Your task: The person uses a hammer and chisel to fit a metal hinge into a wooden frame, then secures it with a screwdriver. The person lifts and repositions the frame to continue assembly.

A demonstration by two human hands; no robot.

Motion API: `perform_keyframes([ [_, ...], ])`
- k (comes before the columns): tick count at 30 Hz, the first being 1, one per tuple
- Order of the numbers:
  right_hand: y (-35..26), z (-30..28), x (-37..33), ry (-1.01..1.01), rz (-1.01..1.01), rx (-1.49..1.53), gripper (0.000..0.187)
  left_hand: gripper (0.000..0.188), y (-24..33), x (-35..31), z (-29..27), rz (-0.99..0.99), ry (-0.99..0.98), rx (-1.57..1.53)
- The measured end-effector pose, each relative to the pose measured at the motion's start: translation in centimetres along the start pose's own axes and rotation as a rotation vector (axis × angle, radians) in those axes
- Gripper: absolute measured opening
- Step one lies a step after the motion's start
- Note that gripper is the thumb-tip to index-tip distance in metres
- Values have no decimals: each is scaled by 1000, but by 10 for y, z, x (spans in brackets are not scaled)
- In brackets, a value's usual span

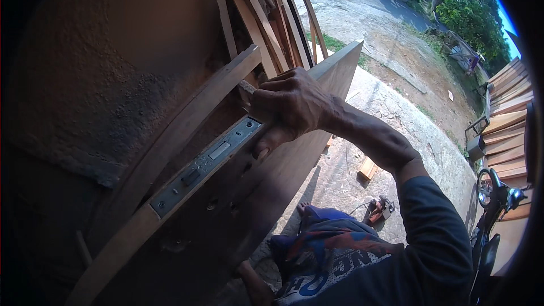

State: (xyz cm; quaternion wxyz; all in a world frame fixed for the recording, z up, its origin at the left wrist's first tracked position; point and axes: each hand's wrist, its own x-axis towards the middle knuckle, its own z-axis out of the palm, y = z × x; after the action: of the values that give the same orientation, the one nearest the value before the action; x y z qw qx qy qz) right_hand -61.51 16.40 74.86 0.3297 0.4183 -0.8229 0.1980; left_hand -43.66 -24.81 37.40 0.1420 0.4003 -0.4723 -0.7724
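Note:
A wooden door (323, 107) stands on edge before me, tilted across the view. Set into its narrow edge is a metal mortise lock (205, 164) with screws at both ends of its faceplate. Several dark holes show in the shaded door face beside it. My right hand (292, 105) is closed over the door edge just beyond the lock, its thumb against the face and its fingers across the edge. Low in the picture, what looks like my left forearm (256, 284) reaches behind the shaded door; the fingers of that hand are hidden.
Long wooden strips (255, 17) lean against the rough wall (79, 90) at left. On the concrete ground (396, 130) lie a wood block (367, 169) and a red power tool (378, 211). A motorbike (493, 198) and stacked planks (510, 130) stand at far right.

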Motion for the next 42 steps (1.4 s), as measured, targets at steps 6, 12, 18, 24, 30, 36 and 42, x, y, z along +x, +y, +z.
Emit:
perform_keyframes([
  [6,5,33,-16,-124,-4,-2,69,107,-33,18,5,-96,14,-46],
  [12,7,61,-38,-178,2,29,65,107,-56,37,16,-147,35,-97],
  [18,4,95,-53,-207,8,93,63,107,-67,54,13,-154,65,-122],
  [24,-4,116,-60,-245,10,122,64,107,-74,67,4,-161,81,-129],
  [30,-8,111,-52,-508,95,253,64,106,-80,73,-3,-167,85,-161],
  [36,-31,132,17,-744,70,679,82,106,-80,82,-19,-150,109,-232],
  [42,-58,162,73,-1063,97,521,85,106,-71,91,-51,-100,190,-370],
])
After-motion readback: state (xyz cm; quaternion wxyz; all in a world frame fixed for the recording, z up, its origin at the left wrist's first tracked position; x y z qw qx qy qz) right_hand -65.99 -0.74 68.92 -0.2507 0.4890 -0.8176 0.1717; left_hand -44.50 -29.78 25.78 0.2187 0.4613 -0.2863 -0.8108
